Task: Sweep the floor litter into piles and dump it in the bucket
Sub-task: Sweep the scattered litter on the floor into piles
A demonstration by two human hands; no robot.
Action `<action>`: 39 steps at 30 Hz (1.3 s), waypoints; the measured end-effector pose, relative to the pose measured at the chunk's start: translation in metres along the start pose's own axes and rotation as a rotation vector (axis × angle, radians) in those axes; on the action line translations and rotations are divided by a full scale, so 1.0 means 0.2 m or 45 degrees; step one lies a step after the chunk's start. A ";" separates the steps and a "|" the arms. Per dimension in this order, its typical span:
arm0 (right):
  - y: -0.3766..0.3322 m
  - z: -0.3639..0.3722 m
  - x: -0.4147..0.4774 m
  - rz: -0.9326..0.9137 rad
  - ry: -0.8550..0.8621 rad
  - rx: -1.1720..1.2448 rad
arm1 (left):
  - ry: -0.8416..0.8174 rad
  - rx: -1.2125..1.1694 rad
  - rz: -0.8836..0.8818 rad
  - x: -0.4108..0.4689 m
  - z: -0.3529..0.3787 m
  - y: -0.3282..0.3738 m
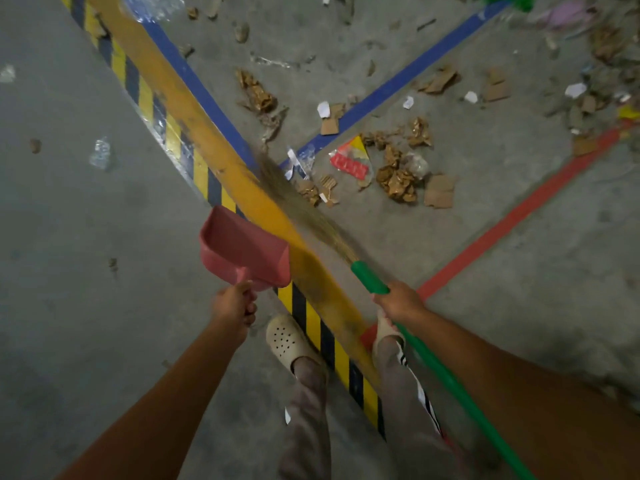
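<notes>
Litter [398, 174] lies ahead of you and to your right, scattered in the wedge between the blue line [398, 84] and the red line [519, 213]: crumpled brown paper, flat cardboard scraps, white paper bits, and one red-and-yellow plastic wrapper [349, 162]. More is strewn toward the far right corner.

Broom [370, 277]: smooth green handle, long straw bristles, blurred. The bristle tips lie over the yellow stripe [194, 109] at the near edge of the scraps. Your right hand [398, 303] has its fingers wrapped round the handle just below the bristle collar; the shaft runs back past your right leg.

Dustpan [242, 247]: pink plastic, scoop-shaped, held off the floor with its mouth facing away from you. Your left hand [233, 306] is curled tight on its short handle.

The yellow stripe and the black-and-yellow hazard tape [173, 136] beside it cross diagonally between your feet, flat on the floor. One pale perforated clog [287, 337] rests at the tape's edge.

The concrete floor [86, 237] to your left is grey and dusty, with a crushed piece of clear plastic [100, 154] and a few small bits well apart.
</notes>
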State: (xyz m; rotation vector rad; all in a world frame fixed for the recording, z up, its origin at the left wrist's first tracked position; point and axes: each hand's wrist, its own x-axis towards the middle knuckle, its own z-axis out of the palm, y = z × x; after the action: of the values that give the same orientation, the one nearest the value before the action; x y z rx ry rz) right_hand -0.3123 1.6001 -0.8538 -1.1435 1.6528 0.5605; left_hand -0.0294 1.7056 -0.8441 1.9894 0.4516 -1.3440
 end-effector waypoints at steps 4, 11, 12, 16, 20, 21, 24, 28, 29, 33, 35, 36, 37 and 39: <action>0.14 -0.19 0.12 0.117 0.149 0.222 | -0.089 0.061 0.019 0.01 0.21 0.04; 0.24 -0.54 0.14 0.168 0.456 0.821 | -0.321 0.111 0.061 -0.04 0.58 0.24; 0.25 -0.57 0.12 0.136 0.492 0.852 | -0.337 0.126 0.075 -0.06 0.63 0.26; 0.32 -0.61 0.05 0.020 0.533 0.821 | -0.375 0.147 0.137 -0.12 0.80 0.32; 0.41 -0.53 0.01 -0.035 0.376 0.667 | -0.373 0.191 0.136 -0.11 0.89 0.30; 0.44 -0.50 0.00 -0.046 0.319 0.597 | -0.360 0.212 0.130 -0.11 0.91 0.29; 0.55 -0.43 0.03 -0.024 0.166 0.424 | -0.315 0.284 0.113 -0.11 0.96 0.22; 0.68 -0.49 0.08 0.164 0.132 0.414 | -0.311 0.369 0.085 -0.11 0.99 0.15; 0.71 -0.52 0.11 0.216 0.170 0.441 | -0.327 0.374 0.071 -0.10 1.00 0.14; 0.82 -0.73 0.26 0.353 0.363 0.561 | -0.413 0.352 0.057 -0.10 1.07 0.14; 0.82 -0.84 0.30 0.352 0.448 0.665 | -0.438 0.332 0.072 -0.11 1.11 0.16; 0.81 -0.89 0.30 0.337 0.491 0.724 | -0.454 0.316 0.073 -0.11 1.13 0.17; 0.78 -0.92 0.29 0.309 0.528 0.778 | -0.467 0.298 0.074 -0.11 1.15 0.19; 0.71 -0.96 0.23 0.247 0.589 0.855 | -0.485 0.263 0.081 -0.12 1.18 0.22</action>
State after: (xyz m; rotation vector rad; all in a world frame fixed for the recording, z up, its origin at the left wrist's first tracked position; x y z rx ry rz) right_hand -0.5309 1.4911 -0.8444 -0.6363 2.1337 -0.1739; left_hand -0.1706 1.5108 -0.8608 1.8270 0.0738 -1.7376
